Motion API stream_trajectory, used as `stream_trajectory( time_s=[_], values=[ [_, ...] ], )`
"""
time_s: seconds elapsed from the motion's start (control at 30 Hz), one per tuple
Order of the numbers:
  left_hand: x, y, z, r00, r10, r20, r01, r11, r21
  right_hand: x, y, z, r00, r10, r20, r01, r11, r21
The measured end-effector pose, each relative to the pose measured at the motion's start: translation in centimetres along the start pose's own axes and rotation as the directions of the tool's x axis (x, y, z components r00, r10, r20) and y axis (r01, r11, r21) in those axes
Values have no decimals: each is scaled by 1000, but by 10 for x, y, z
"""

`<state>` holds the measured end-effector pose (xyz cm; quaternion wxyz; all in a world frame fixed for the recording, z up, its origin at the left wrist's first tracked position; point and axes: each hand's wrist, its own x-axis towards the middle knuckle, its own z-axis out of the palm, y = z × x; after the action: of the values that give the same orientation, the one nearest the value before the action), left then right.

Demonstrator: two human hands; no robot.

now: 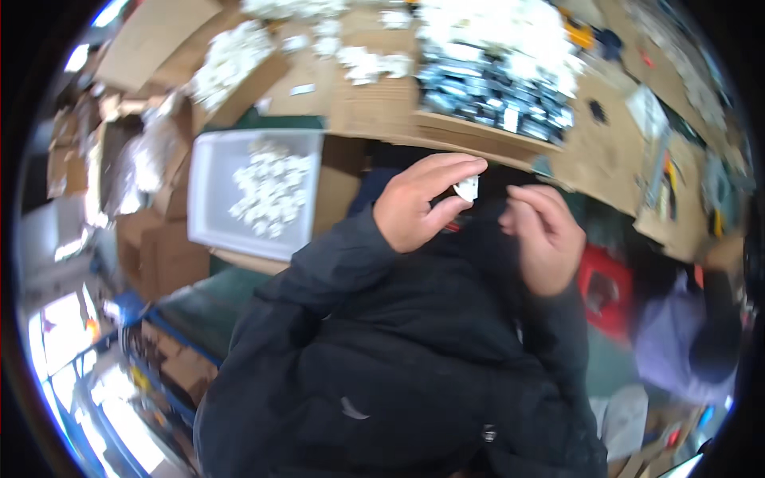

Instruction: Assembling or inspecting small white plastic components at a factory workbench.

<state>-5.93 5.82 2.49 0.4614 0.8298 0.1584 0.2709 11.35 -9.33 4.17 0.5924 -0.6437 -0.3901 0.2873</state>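
My left hand (422,203) is raised in front of my dark jacket, pinching a small white plastic part (468,189) between thumb and fingers. To its right, my right hand (547,239) is closed with its fingers curled together. Whether anything sits in its fingertips is hidden. Left of my left hand stands a translucent plastic bin (316,163) with many small white parts (271,187) inside. Beyond both hands, a shallow cardboard tray (486,134) carries a heap of shiny dark parts (494,89), with white parts (494,32) piled behind them.
More white pieces (235,60) lie in a carton at the far left. Cardboard (594,163) covers the bench, with hand tools (668,187) at the right. A red object (603,287) and a person in a purple top (677,342) are at my right. Cartons (171,255) stand at left.
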Motion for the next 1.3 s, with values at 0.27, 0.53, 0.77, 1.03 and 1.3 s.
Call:
stream_trajectory(
  time_s=[0.27,0.53,0.77,1.03,1.3],
  values=[
    [-125,-115,-116,676,-378,-632,616,761,203,-3,29,-8,994,101,35,-103,993,59],
    [-155,-147,-169,595,-123,-795,684,596,420,2,30,1,992,113,50,-117,990,82],
    [-26,-78,-131,827,72,-558,250,842,479,-4,26,1,996,87,30,-89,992,86],
    [66,-104,-131,954,180,-237,74,629,774,-20,24,-12,992,109,-58,-105,993,54],
    [65,-133,-135,954,66,-292,188,626,757,-22,33,-12,989,125,-75,-119,990,80]
  ],
)
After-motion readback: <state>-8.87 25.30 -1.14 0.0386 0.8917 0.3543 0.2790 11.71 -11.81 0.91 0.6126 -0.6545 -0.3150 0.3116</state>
